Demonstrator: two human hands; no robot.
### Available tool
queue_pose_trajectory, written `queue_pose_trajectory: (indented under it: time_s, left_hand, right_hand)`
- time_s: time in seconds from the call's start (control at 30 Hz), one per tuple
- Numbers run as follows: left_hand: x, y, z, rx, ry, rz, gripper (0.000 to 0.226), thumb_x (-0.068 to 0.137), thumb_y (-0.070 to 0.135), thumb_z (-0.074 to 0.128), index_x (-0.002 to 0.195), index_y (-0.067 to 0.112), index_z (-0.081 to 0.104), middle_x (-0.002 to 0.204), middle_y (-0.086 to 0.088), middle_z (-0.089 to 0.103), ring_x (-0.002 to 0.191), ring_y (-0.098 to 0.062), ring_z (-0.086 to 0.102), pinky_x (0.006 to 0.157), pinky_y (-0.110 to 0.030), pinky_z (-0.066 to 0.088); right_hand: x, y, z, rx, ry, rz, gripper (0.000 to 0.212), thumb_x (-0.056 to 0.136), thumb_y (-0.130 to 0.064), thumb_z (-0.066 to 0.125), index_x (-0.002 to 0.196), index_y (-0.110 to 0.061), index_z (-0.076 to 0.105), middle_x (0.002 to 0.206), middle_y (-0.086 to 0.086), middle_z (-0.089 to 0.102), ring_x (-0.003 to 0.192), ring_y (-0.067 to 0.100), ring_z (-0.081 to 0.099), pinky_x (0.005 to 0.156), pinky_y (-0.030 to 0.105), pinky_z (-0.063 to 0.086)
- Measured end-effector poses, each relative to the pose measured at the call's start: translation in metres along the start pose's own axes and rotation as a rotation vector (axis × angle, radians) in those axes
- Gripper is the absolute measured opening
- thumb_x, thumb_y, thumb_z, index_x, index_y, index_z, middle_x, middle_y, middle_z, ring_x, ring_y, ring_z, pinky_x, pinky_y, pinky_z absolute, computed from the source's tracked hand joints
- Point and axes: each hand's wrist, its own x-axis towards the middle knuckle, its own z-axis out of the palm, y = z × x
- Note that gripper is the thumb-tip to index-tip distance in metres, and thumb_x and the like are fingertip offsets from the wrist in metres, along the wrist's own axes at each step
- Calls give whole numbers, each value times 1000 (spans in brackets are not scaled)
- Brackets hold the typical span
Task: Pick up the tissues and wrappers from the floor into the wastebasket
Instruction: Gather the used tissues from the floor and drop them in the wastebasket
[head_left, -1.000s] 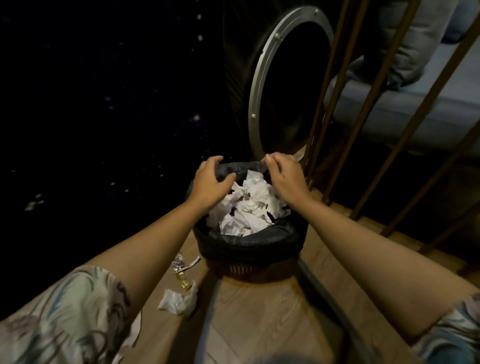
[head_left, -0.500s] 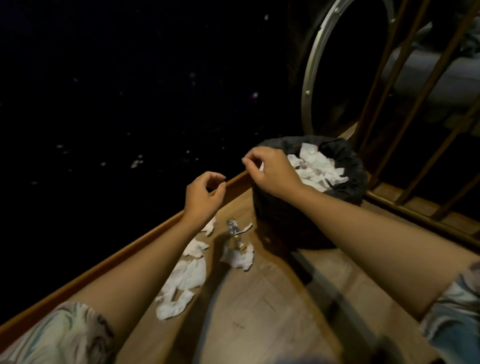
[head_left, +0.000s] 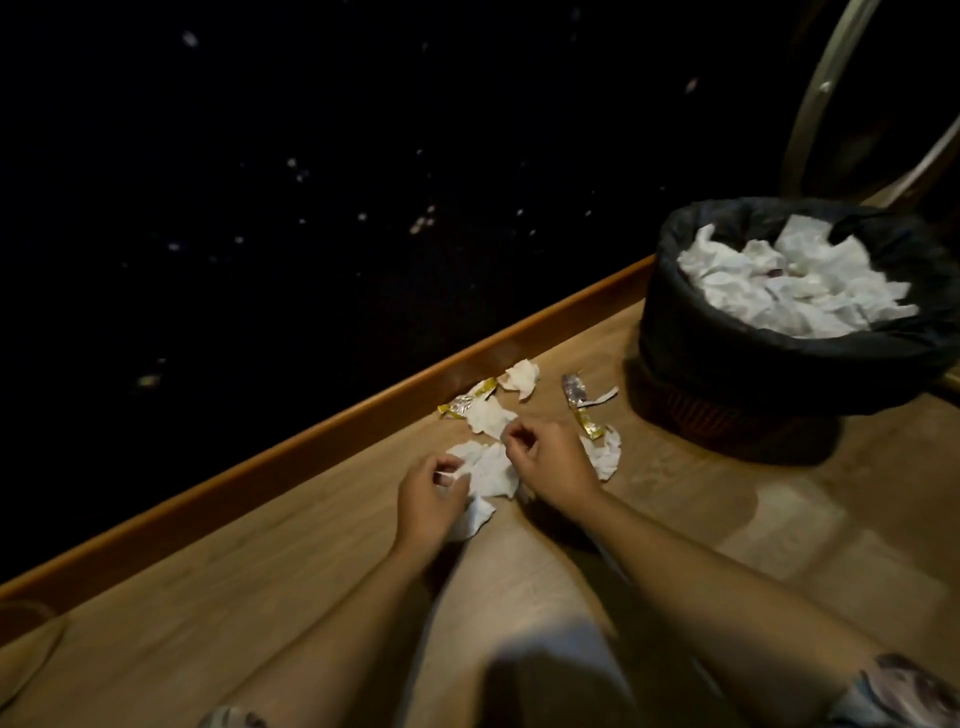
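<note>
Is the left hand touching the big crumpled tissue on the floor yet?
Touching. The head view shows the left hand with its fingers curled onto the large tissue, no gap visible.

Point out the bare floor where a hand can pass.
Free: wood floor right of the right hand, in front of the wastebasket. Crowded: tissues and wrappers between the baseboard and both hands.

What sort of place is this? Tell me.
Probably a room in a home: light wood-plank floor, orange-brown wooden baseboard along a dark speckled wall, and a small black-bag-lined wastebasket filled with white tissues.
</note>
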Motion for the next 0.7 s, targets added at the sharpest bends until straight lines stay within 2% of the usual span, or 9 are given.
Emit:
queue_pose_trajectory:
  time_s: [0.1,0.17,0.23,0.33,0.43,0.53,0.6,0.67,0.7]
  left_hand:
    - [-19,-31,9,208,-90,79,23,79,25,76,98,32,65,109,6,55,105,-10,50,88,-21,41]
    - [-30,-47,13,347,-132,119,35,81,34,74,114,34,64,120,8,45,114,-8,41,98,-23,39]
    - [-36,-60,12,408,-143,108,40,84,37,70,124,34,61,129,6,40,121,-9,37,104,-25,38]
    - [-42,-73,2,385,-144,122,33,87,36,68,119,31,62,131,7,35,119,-7,36,100,-20,36]
    - [-46,-80,-7,319,-137,175,19,86,29,68,105,30,62,133,9,33,117,-4,38,97,-18,38]
    - [-49,-83,-14,227,-165,161,17,84,22,68,98,24,59,132,15,34,114,9,38,97,-14,38]
    - [-48,-79,-15,186,-90,139,15,81,15,67,93,18,58,125,15,38,113,11,40,91,-9,39]
    - [-44,-73,-14,90,44,61,14,81,4,64,84,14,54,117,12,47,113,5,44,85,-9,41]
    - [-39,-70,-12,24,109,-2,16,82,-1,60,81,14,53,113,9,51,110,1,48,85,-13,43]
  right_hand:
    - [-16,20,21,-101,30,120,12,89,-15,61,97,-18,69,104,1,65,98,14,55,87,34,49]
    - [-23,33,28,-257,80,232,21,90,-19,58,109,-21,67,120,1,60,116,18,46,101,37,38]
    - [-24,44,30,-351,137,372,36,92,-23,56,127,-24,58,142,6,47,136,25,32,111,43,25]
    - [-20,63,26,-392,133,536,57,92,-30,59,144,-28,38,162,7,13,149,33,3,117,51,13]
    - [-16,81,23,-346,70,552,55,93,-28,61,144,-26,39,164,4,2,149,32,-5,119,48,14]
    - [-25,93,27,-286,91,503,31,96,-25,57,126,-18,56,163,7,10,150,29,4,118,39,17]
    - [-38,97,32,-217,138,444,18,97,-25,53,106,-12,61,156,14,28,144,31,26,115,34,24]
    - [-51,95,35,-143,176,434,24,97,-29,48,107,-10,59,136,18,49,124,31,51,109,30,35]
    - [-55,93,34,-123,204,422,24,97,-26,49,113,-10,58,130,17,54,116,29,55,105,30,39]
